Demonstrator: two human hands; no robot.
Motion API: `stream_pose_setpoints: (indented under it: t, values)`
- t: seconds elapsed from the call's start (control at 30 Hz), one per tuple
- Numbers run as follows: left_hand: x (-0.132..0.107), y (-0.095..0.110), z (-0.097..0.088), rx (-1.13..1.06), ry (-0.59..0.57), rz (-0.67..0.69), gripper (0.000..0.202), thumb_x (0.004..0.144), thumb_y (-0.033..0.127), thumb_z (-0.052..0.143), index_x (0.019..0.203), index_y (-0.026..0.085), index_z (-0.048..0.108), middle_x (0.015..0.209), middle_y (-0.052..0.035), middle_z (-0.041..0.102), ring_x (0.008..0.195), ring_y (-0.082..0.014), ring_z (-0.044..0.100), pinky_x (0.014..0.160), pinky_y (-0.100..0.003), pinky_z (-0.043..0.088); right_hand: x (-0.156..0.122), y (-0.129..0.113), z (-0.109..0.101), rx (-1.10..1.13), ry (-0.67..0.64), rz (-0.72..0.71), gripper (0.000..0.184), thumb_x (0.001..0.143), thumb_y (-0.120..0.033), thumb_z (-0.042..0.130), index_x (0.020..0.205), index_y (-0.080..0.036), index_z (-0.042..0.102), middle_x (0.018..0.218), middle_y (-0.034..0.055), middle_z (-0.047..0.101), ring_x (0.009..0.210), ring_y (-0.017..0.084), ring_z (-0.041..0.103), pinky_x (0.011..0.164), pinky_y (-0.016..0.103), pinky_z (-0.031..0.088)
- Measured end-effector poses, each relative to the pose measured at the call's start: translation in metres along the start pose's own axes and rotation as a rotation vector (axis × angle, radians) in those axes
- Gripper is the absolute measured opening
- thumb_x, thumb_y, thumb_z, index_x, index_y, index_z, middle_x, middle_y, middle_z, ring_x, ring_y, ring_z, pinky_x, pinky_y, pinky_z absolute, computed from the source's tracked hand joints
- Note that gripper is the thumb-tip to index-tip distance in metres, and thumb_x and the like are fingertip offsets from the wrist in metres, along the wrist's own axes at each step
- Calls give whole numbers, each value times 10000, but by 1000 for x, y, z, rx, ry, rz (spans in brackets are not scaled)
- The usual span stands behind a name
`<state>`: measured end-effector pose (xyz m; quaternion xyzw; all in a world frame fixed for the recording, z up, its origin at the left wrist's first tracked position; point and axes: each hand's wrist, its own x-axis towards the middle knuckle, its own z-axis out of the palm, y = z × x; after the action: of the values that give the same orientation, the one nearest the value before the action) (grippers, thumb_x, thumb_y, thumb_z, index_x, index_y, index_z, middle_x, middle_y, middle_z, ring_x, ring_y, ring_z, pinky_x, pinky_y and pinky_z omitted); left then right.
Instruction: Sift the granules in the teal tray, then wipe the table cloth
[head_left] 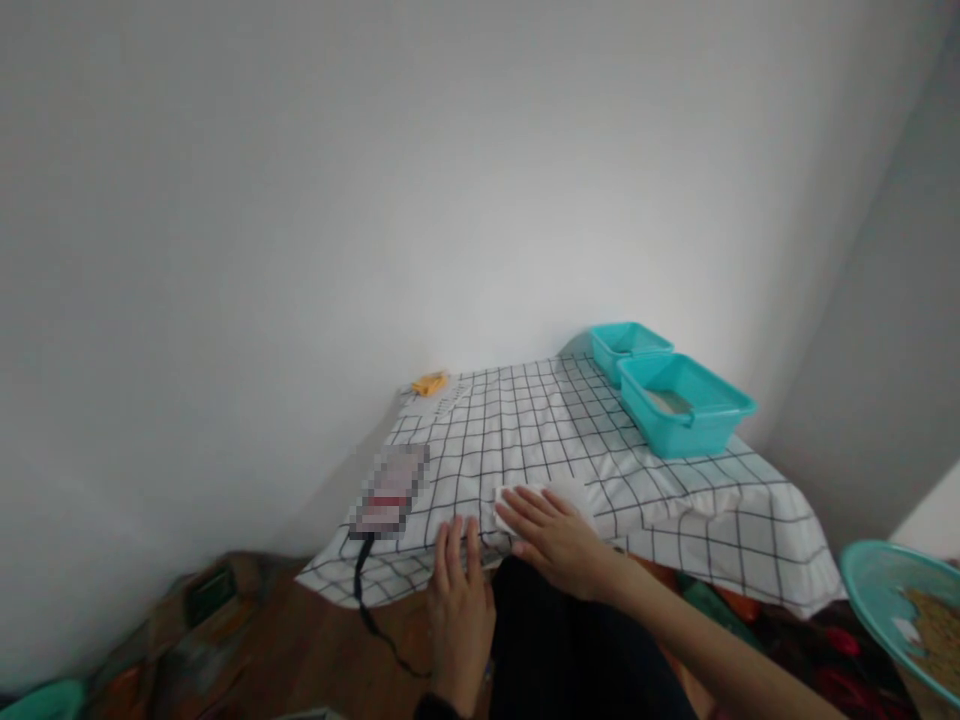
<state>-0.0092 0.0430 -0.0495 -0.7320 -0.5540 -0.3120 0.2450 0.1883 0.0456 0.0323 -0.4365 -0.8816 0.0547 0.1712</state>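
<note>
My right hand [556, 545] lies flat on a thin white piece [579, 496], paper or cloth, near the front edge of the table; its fingers are stretched out and hide part of that piece. To its left, my left hand [459, 610] reaches up to the table's front edge with fingers extended and slightly apart, nothing in them. Both rest at a checked white tablecloth [487, 440]. Left of my left hand is a blurred-out flat object [391, 490] with a black strap [360, 580] hanging from it.
Two turquoise baskets [697, 435] stand at the right side of the table, the nearer one with something pale inside. A small yellow item [430, 384] lies at the far left corner. A round greenish basin [874, 575] with brownish contents is at lower right. A wall [450, 200] borders the back.
</note>
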Motion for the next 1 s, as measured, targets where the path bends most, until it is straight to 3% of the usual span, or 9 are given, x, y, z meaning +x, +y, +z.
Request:
stream_pose_setpoints:
  t: [0.1, 0.3, 0.4, 0.73, 1.0]
  values:
    - [0, -1, -4, 21, -21, 15, 843, 855, 51, 531, 1601, 179, 157, 1540, -171, 431, 1486, -326, 322, 1109, -476, 464, -15, 20, -2, -53, 42, 90, 542, 1065, -394, 303, 1586, -243, 317, 1642, 59, 298, 1519, 217, 248, 1208, 499, 274]
    - [2, 5, -11, 24, -45, 0, 885, 843, 19, 530, 1605, 170, 106, 1558, -180, 407, 1495, -337, 296, 1120, -504, 451, -62, 91, -6, -231, 172, 263, 529, 1066, -345, 242, 1579, -264, 342, 1621, 72, 353, 1507, 237, 284, 1170, 525, 336]
    - [2, 6, -13, 1, -55, -2, 886, 837, 15, 531, 1604, 166, 113, 1565, -181, 399, 1497, -334, 293, 1127, -504, 441, -79, 114, -7, -294, 224, 347, 540, 1065, -348, 202, 1559, -238, 391, 1608, 81, 379, 1495, 245, 313, 1164, 522, 350]
    - [4, -6, -22, -53, -102, 43, 798, 871, 21, 487, 1594, 208, 206, 1561, -131, 425, 1478, -294, 339, 1128, -461, 439, -93, 107, -13, -341, 230, 436, 559, 1059, -395, 208, 1549, -222, 411, 1603, 78, 387, 1489, 241, 327, 1177, 495, 345]
    - [11, -5, -32, -69, -127, 57, 647, 894, 43, 483, 1522, 153, 377, 1521, -145, 467, 1454, -300, 372, 1139, -475, 431, -131, 123, -25, -372, 224, 470, 561, 1053, -404, 242, 1578, -244, 357, 1614, 74, 369, 1504, 232, 295, 1176, 482, 345]
